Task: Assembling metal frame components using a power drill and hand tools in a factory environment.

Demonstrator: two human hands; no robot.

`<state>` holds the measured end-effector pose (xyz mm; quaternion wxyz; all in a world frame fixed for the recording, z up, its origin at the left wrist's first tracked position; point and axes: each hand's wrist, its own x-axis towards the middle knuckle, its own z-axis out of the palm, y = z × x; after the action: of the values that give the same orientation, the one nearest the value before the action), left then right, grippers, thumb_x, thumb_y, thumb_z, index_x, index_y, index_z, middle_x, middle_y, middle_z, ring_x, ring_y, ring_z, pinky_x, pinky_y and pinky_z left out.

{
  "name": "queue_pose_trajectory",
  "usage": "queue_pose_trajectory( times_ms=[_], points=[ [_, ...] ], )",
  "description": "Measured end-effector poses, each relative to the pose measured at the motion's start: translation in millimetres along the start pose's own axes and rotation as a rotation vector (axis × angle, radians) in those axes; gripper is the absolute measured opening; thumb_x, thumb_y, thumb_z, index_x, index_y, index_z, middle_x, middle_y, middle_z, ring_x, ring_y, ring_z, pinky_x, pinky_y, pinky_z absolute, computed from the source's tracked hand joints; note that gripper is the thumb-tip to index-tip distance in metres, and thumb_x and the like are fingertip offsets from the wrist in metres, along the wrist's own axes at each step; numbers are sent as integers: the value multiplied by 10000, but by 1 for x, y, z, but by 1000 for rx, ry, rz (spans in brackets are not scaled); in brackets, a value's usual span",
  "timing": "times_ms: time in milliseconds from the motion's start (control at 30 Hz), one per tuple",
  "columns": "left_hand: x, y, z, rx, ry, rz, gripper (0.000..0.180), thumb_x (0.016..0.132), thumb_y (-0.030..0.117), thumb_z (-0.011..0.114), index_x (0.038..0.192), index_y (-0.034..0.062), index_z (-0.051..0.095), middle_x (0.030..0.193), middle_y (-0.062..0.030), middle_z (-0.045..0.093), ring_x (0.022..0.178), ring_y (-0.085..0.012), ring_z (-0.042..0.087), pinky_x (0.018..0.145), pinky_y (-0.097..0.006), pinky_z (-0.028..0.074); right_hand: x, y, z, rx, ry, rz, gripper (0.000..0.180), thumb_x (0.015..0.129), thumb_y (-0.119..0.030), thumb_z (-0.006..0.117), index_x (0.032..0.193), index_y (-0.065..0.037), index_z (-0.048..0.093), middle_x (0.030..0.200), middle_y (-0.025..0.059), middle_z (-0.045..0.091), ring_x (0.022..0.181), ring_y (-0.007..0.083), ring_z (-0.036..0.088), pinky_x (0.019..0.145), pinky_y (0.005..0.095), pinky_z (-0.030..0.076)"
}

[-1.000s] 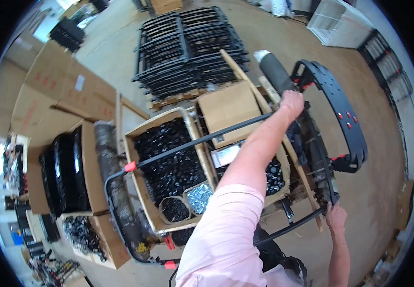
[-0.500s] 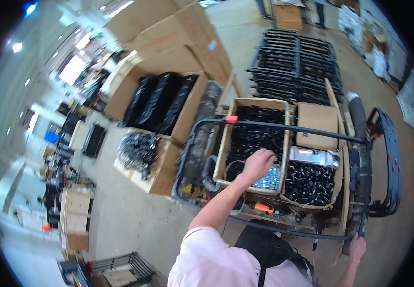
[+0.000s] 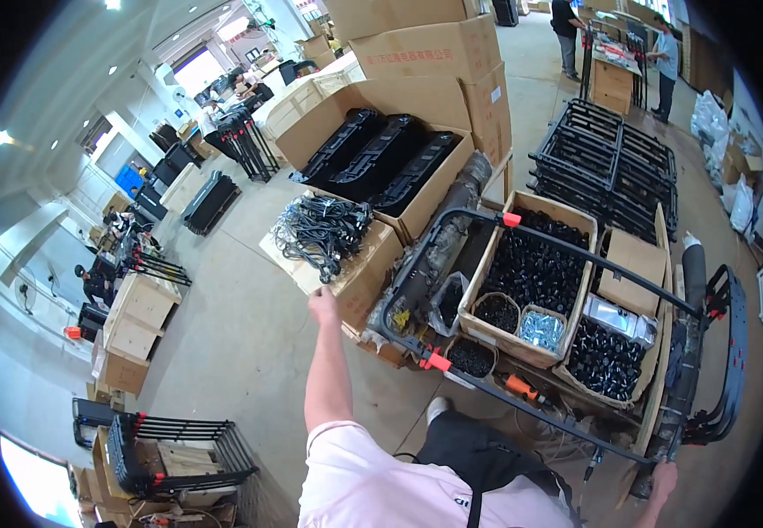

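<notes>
While the left hand is extended, its grip state indeterminable, just beside the cardboard box carrying a bundle of black cables, the right hand is seen clenched on the black tubular frame at lower right.

Grey concrete floor throughout. Resting directly on it: open brown cardboard boxes of black moulded parts, a flat stack of black wire grids, and small pale wooden crates at left.
</notes>
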<state>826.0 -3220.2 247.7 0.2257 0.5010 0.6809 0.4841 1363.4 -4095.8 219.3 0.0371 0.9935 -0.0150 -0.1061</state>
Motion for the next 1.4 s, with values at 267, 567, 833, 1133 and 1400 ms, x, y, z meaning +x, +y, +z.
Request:
queue_pose_trajectory(
  times_ms=[267, 567, 833, 1133, 1400],
  points=[
    [136, -1, 39, 364, -87, -324, 453, 870, 327, 592, 1184, 44, 756, 1215, -211, 726, 1152, -359, 689, 989, -452, 530, -97, -25, 1, 208, 129, 217, 546, 1004, -480, 575, 1030, 44, 725, 1041, 288, 718, 1016, 480, 672, 864, 549, 518],
    [225, -15, 64, 625, -364, -243, 593, 874, 500, 615, 1177, 9, 751, 1238, -213, 719, 1153, -392, 686, 1000, -462, 521, -219, -177, 16, 349, 27, -1, 370, 964, -285, 662, 1013, 81, 691, 898, 266, 715, 899, 436, 695, 827, 480, 526],
    [208, -7, 44, -700, -392, -420, 198, 975, 150, 604, 1037, -29, 662, 946, -120, 703, 764, -224, 702, 638, -346, 577, -262, -331, -85, 342, -31, -248, 300, 951, -239, 655, 982, 57, 695, 877, 262, 714, 873, 426, 699, 792, 465, 521],
    [152, 66, -48, -1192, -543, -320, 182, 1041, 219, 494, 1067, 49, 553, 843, -67, 615, 690, -176, 564, 622, -311, 474, -292, -455, -137, 540, 38, -775, 288, 932, -265, 676, 963, 18, 720, 869, 270, 697, 832, 448, 690, 741, 493, 535],
    [36, 147, -84, -599, -745, 189, 210, 1106, 221, 478, 1093, 39, 582, 868, -47, 685, 735, -89, 577, 667, -248, 459, -325, -523, -177, 752, -110, -1133, 272, 938, -288, 679, 949, -20, 725, 851, 232, 699, 820, 417, 697, 700, 469, 534]
  ],
)
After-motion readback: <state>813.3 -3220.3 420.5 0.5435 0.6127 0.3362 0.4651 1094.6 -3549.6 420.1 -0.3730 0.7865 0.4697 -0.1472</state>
